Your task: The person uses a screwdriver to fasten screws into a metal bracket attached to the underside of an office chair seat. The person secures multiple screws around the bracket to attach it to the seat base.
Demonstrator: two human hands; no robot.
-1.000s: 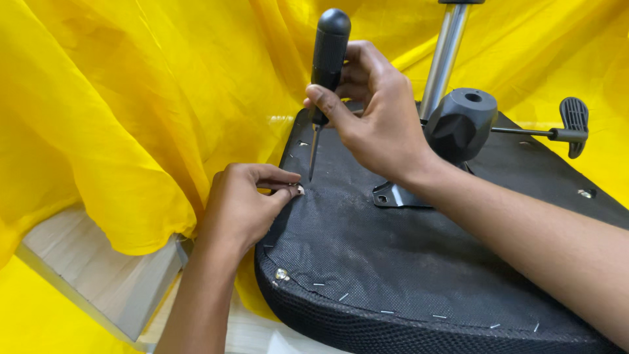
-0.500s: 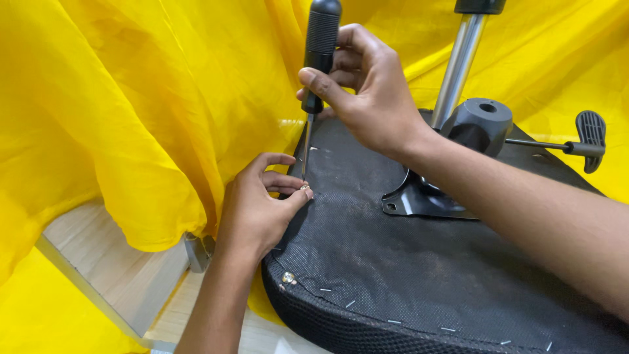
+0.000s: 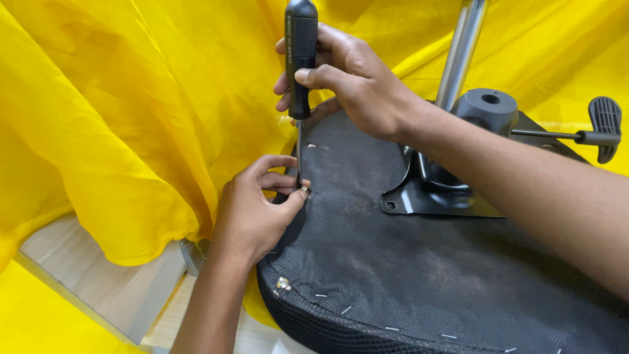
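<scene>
Black screwdriver (image 3: pixel 300 59) upright in right hand (image 3: pixel 354 82), left hand (image 3: pixel 252 213) pinching screw (image 3: pixel 304 189)

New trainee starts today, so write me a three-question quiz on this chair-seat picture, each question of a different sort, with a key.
1. True or false: the right hand grips the black screwdriver upright by its handle.
2. Where do the left hand's fingertips pinch?
A. the lever knob
B. a small screw at the driver's tip
C. the yellow cloth
3. Fill in: the black fabric at the near edge of the seat underside is fixed with a row of metal ____.

Key
1. True
2. B
3. Staples
</scene>
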